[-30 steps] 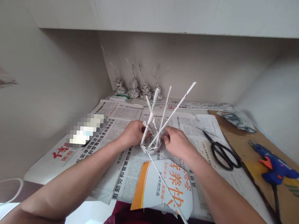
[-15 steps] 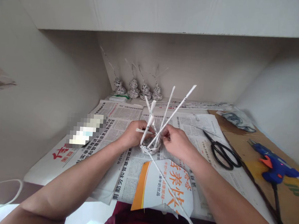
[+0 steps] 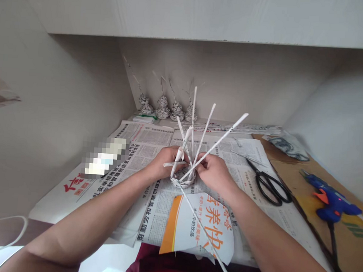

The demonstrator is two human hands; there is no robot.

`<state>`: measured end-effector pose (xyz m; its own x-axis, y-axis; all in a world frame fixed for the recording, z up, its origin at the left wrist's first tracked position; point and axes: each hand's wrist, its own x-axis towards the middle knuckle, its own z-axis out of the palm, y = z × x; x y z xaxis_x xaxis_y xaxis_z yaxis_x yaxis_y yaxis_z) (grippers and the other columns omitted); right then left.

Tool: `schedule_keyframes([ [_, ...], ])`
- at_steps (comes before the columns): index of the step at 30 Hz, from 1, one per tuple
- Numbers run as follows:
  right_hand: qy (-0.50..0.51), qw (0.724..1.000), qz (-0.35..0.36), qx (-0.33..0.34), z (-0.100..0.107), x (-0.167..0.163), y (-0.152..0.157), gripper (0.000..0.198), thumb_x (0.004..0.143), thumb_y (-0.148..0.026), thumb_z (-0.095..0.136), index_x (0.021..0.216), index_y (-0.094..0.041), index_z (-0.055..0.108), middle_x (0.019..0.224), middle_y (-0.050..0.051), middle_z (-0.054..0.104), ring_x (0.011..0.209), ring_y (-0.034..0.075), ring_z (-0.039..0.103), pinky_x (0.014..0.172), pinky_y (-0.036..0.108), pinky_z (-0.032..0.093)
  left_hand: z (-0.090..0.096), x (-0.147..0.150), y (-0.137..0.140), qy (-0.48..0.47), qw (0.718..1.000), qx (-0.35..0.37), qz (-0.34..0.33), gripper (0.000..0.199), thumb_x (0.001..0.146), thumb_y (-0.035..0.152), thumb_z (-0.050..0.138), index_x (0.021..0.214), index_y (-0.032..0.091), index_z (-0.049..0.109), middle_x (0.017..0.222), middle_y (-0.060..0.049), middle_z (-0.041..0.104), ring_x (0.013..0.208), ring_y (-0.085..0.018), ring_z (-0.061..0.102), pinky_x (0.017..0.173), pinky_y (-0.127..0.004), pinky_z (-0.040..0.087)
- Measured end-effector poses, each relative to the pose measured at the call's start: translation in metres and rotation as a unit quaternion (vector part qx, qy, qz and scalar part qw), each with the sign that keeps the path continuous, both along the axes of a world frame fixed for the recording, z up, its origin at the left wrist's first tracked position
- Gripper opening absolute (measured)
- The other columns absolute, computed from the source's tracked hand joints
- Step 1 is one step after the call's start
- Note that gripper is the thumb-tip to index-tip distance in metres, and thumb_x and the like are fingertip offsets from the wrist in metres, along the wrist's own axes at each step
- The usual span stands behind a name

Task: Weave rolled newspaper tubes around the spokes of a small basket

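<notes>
A small round woven base (image 3: 178, 182) of rolled newspaper sits on the newspaper sheets between my hands. Several paper sticks (image 3: 204, 131) rise from it and fan out, and one long paper strand (image 3: 204, 228) runs from its near side toward my body. My left hand (image 3: 167, 162) curls around the left and far side of the weave, its fingertips partly hidden behind the sticks. On the right, my right hand (image 3: 210, 168) pinches at the weave's edge near the foot of the sticks; what lies between thumb and finger is mostly hidden.
Black scissors (image 3: 271, 186) lie to the right, beside a blue glue gun (image 3: 332, 198) on cardboard. Several woven gourd shapes (image 3: 177, 111) stand at the back wall before a bundle of paper sticks (image 3: 250, 129). A printed orange-and-white sheet (image 3: 188, 223) lies in front. A shelf (image 3: 190, 16) overhangs.
One paper stick at the back now stands upright and separate above the weave. The right-leaning stick has tipped further right. Both hands stay at nearly the same place.
</notes>
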<state>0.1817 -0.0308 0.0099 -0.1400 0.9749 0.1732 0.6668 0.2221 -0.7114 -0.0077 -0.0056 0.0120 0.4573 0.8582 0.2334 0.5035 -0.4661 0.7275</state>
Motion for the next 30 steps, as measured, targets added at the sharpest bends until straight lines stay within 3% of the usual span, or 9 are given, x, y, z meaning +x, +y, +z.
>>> schedule_keyframes([
  [6, 0.032, 0.999, 0.015, 0.029, -0.001, -0.003, -0.002, 0.015, 0.080, -0.020, 0.053, 0.088, -0.021, 0.066, 0.076, 0.000, 0.069, 0.069, 0.015, 0.062, 0.064, 0.024, 0.044, 0.008, 0.006, -0.011, -0.004, 1.000, 0.007, 0.007, 0.013, 0.075, 0.017, 0.062, 0.081, 0.015, 0.073, 0.078, -0.002, 0.071, 0.071, -0.014, 0.064, 0.065, -0.022, 0.047],
  [12, 0.005, 0.992, 0.047, 0.116, 0.004, -0.006, -0.007, 0.011, 0.078, -0.016, 0.051, 0.080, -0.021, 0.061, 0.077, 0.000, 0.065, 0.071, 0.015, 0.059, 0.064, 0.023, 0.041, 0.011, 0.014, -0.020, 0.043, 0.990, 0.121, 0.064, 0.008, 0.070, 0.009, 0.063, 0.072, 0.015, 0.069, 0.071, -0.003, 0.062, 0.067, -0.014, 0.057, 0.063, -0.023, 0.043],
  [15, 0.014, 0.993, 0.031, 0.113, 0.001, -0.005, -0.005, 0.010, 0.075, -0.015, 0.051, 0.078, -0.022, 0.058, 0.069, -0.002, 0.061, 0.064, 0.014, 0.056, 0.059, 0.023, 0.039, 0.006, 0.016, -0.019, 0.045, 0.988, 0.134, 0.056, 0.011, 0.070, 0.006, 0.063, 0.070, 0.016, 0.068, 0.070, -0.002, 0.060, 0.067, -0.013, 0.057, 0.063, -0.022, 0.043],
  [22, 0.039, 0.995, 0.033, 0.088, -0.009, 0.000, 0.004, 0.013, 0.077, -0.016, 0.049, 0.083, -0.022, 0.059, 0.071, -0.003, 0.063, 0.065, 0.014, 0.058, 0.061, 0.023, 0.040, 0.003, 0.015, -0.017, -0.025, 0.996, 0.078, 0.041, 0.016, 0.075, 0.009, 0.063, 0.082, 0.018, 0.074, 0.082, -0.002, 0.071, 0.075, -0.014, 0.066, 0.071, -0.021, 0.048],
  [30, 0.029, 0.997, 0.020, 0.076, -0.001, 0.001, 0.001, 0.011, 0.077, -0.017, 0.053, 0.081, -0.021, 0.063, 0.071, -0.001, 0.067, 0.065, 0.014, 0.060, 0.059, 0.022, 0.041, -0.001, 0.012, -0.015, 0.017, 0.995, 0.100, -0.004, 0.018, 0.078, 0.011, 0.061, 0.083, 0.019, 0.076, 0.088, -0.005, 0.073, 0.081, -0.017, 0.066, 0.074, -0.026, 0.051],
])
